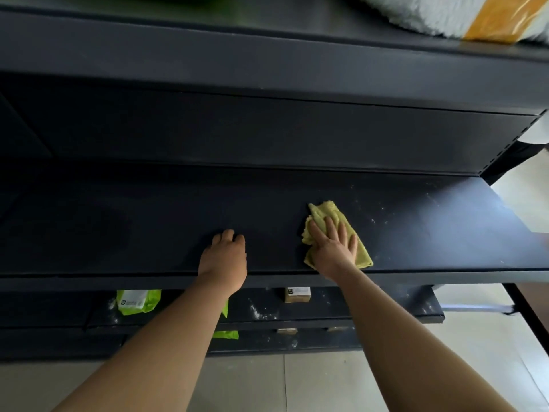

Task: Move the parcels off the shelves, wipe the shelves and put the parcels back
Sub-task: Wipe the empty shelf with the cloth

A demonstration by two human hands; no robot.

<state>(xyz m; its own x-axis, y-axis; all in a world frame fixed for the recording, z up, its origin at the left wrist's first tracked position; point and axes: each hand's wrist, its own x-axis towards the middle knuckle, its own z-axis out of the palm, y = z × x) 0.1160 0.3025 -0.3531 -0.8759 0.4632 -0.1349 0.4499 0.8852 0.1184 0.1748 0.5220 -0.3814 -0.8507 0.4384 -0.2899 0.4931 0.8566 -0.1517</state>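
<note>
Head view. Writing: the white label on the green parcel and the label on the small brown box carried print too small to read. Both stood well apart on the lower shelf, which bore white dust. Hands: the left hand rested palm down near the front edge of the middle shelf, fingers bent at the knuckles with their tips on the surface, holding nothing. The right hand lay flat with straight, spread fingers pressing on a yellow-green cloth; both forearms reached in from below. Task items: the middle shelf was dark and carried no parcels, only pale specks to the right of the crumpled cloth. On the top shelf, far right, lay a white fluffy parcel banded with yellow tape. Pale floor tiles showed underneath.
</note>
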